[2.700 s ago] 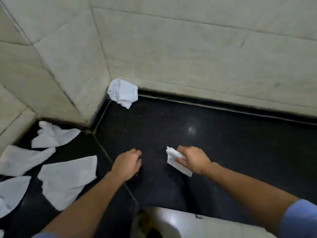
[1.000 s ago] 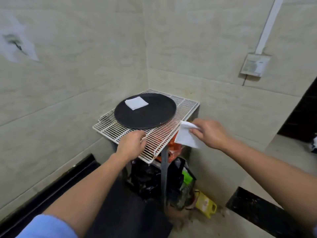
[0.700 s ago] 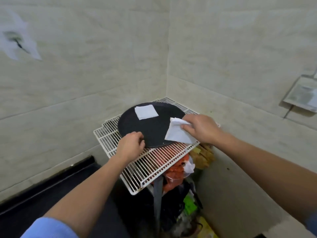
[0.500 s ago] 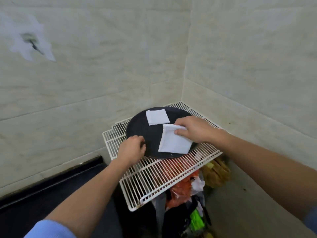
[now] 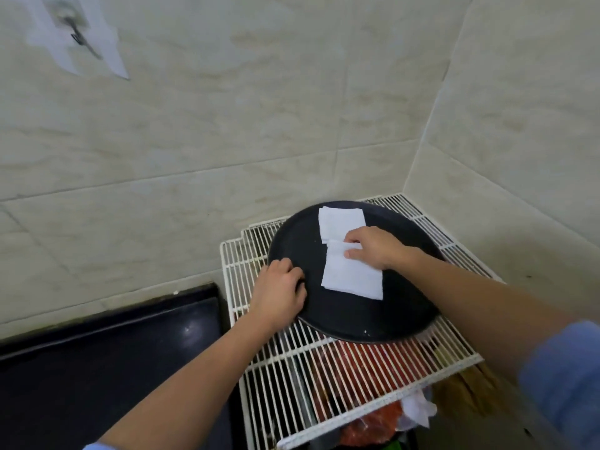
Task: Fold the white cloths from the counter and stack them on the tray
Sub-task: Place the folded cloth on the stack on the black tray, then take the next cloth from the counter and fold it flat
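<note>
Two folded white cloths on the round black tray (image 5: 357, 323): far cloth (image 5: 341, 222) flat at the tray's 12 o'clock, close to the rim; near cloth (image 5: 352, 277) just toward 6 o'clock from it, around the tray's middle, its far edge meeting the far cloth's near edge, any overlap partly hidden under the fingers. Right hand (image 5: 373, 246) reaching in from 4 o'clock, thumb and fingers closed in a pinch on the near cloth's far right corner, that corner a little rumpled, the rest of the cloth flat on the tray. Left hand (image 5: 279, 293) at the tray's 9 o'clock, fingers curled over the rim and gripping it. Tray resting on a white wire rack (image 5: 324, 384), pushed toward the rack's 12 o'clock, into the corner of two pale tiled walls (image 5: 292, 125). Beneath the rack, toward 6 o'clock, red bags (image 5: 376, 423), details blurred. At the rack's 9 o'clock, just beside it, a dark glossy surface (image 5: 113, 368) running along the wall. High on the wall toward 11 o'clock, a torn white paper patch (image 5: 97, 56) with a dark hook near its middle. Light blue sleeve (image 5: 565, 378) on the right forearm, at the picture's 4 o'clock edge.
</note>
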Motion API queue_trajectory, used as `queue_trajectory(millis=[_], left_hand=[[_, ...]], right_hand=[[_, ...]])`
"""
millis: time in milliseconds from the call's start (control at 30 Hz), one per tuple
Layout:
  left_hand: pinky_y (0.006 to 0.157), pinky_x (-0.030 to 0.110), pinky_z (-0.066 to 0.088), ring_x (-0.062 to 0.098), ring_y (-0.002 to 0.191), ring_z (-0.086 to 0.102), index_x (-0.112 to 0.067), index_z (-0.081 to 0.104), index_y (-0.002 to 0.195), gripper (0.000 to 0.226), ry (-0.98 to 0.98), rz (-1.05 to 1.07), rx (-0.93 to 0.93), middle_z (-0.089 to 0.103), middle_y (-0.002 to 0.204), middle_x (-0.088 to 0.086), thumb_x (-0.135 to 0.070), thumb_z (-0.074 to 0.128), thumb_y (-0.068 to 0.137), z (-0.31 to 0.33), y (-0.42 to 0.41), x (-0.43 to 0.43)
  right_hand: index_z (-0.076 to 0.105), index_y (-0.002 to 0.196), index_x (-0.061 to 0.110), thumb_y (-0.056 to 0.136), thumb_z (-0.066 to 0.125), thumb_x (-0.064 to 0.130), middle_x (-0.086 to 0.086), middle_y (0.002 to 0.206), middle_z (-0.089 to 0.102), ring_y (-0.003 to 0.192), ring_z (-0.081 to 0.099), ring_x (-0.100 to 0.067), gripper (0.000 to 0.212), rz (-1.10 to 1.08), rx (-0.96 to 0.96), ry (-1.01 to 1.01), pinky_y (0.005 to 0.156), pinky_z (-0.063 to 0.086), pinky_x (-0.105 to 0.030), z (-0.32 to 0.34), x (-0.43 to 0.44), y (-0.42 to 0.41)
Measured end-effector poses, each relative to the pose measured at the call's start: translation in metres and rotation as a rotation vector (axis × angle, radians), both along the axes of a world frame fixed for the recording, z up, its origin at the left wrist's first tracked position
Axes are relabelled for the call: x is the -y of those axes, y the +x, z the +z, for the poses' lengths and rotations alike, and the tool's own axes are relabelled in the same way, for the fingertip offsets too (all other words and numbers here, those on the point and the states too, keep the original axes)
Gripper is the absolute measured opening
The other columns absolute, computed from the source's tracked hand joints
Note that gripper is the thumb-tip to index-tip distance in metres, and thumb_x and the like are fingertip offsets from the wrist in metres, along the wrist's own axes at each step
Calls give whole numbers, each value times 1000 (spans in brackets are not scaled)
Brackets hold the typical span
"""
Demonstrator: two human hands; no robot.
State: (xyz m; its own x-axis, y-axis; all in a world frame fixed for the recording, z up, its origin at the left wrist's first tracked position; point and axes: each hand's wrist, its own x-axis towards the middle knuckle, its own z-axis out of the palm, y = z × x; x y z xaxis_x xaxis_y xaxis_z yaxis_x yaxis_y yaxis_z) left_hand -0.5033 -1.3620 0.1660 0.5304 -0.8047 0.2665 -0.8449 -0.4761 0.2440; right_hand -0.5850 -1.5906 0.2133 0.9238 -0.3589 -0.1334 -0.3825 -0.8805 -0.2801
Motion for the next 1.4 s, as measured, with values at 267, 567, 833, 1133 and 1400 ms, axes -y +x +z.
queue_trajectory(millis=[267,567,833,1133,1400], left_hand=[[86,35,39,20,94,49,-19,64,104,23,-14,35,-6,54,100,0,-29,49,90,-2,-1,1],[76,39,47,26,89,57,-13,65,104,22,-61,276,52,60,98,5,-22,57,86,29,-16,-62],[73,36,47,27,94,60,-20,61,102,20,71,747,-57,61,101,1,-30,50,89,42,-56,-242],[74,35,46,27,95,60,-22,60,96,17,134,1161,-104,62,101,0,-33,50,88,32,-135,-486],[78,37,51,26,98,60,-20,61,105,23,208,1377,-153,65,107,4,-31,49,89,33,-203,-715]], right_hand=[[58,124,25,91,59,41,0,122,57,112,52,-21,38,62,77,-211,92,41,-39,-13,4,16],[60,117,23,91,58,41,1,114,59,112,51,-22,32,210,331,-177,85,45,-38,17,-34,37],[63,111,21,92,54,43,-3,109,64,105,57,-26,30,634,431,-78,81,46,-37,25,-214,63],[60,105,26,94,48,50,5,102,60,95,58,-20,29,1020,349,-27,72,45,-33,10,-474,66],[59,105,26,94,48,50,5,102,58,94,59,-19,29,1188,253,39,72,43,-32,-20,-724,42]])
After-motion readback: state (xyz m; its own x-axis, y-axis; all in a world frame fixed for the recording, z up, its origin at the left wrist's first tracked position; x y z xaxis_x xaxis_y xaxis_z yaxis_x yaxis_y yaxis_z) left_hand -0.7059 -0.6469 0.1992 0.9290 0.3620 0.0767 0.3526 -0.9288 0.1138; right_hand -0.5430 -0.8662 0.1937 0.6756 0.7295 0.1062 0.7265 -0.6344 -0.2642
